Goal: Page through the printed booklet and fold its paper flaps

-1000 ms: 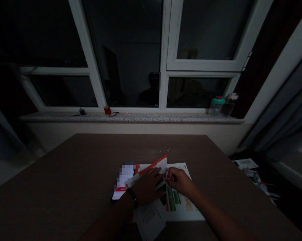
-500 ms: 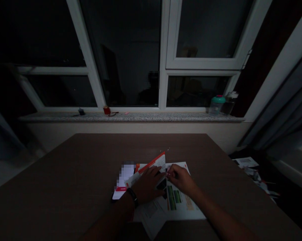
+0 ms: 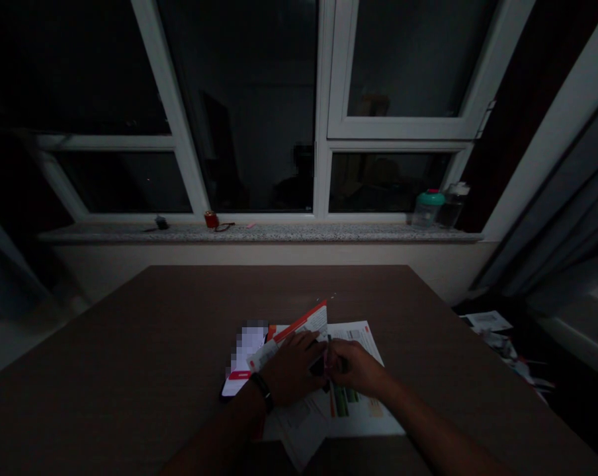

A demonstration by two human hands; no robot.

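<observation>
An open booklet with printed pages lies on the brown table, one page with an orange edge folded over at a slant. My left hand rests flat on the folded page, fingers spread, with a dark band on the wrist. Close to its fingertips, my right hand is closed in a pinch at the fold; a small pinkish thing shows at its fingers, too dim to name. A lit phone lies left of the booklet, partly behind my left hand.
Small white scraps lie beyond the booklet. On the windowsill stand a red item, a dark small item and a teal-lidded bottle beside a clear one. Papers are piled off the table's right side.
My right hand has moved slightly down and closer to my left hand, along the page fold. My left hand has stayed nearly in place.
</observation>
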